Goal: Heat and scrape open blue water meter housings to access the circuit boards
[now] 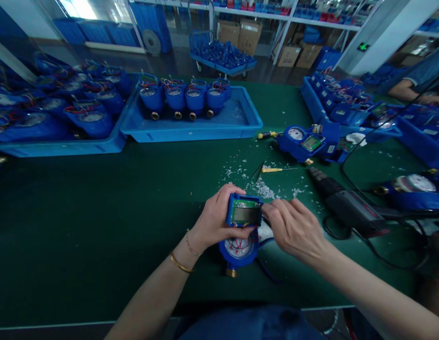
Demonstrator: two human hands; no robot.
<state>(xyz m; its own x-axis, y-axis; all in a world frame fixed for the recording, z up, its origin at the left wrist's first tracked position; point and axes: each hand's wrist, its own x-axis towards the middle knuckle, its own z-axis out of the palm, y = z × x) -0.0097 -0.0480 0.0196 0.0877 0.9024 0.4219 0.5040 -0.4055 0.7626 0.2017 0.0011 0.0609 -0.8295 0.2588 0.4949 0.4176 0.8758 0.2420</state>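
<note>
The left hand point(214, 217) grips the display module point(245, 212), thumb along its lower edge. The right hand point(293, 226) is curled at the module's right edge; whether it holds anything cannot be determined. The module partly covers the blue meter point(239, 250) over the green workbench point(109, 236).

A factory workshop, by the look of it. A long green workbench point(81, 226) carries plastic trays along its far edge: a left tray point(70, 148) crowded with blue meters, a middle tray point(198, 133) with a short row of them, and a right tray point(313, 107) toward the far right corner, where a co-worker's arm point(403, 89) shows. An opened meter point(239, 246) with wires showing sits by the near edge; toward the right edge lie a heat gun point(350, 208), a yellow-handled screwdriver point(272, 170) and white scraps point(265, 190). Beyond the far edge stand a loaded trolley point(236, 70), cardboard boxes point(250, 36) and long shelving point(322, 23).
</note>
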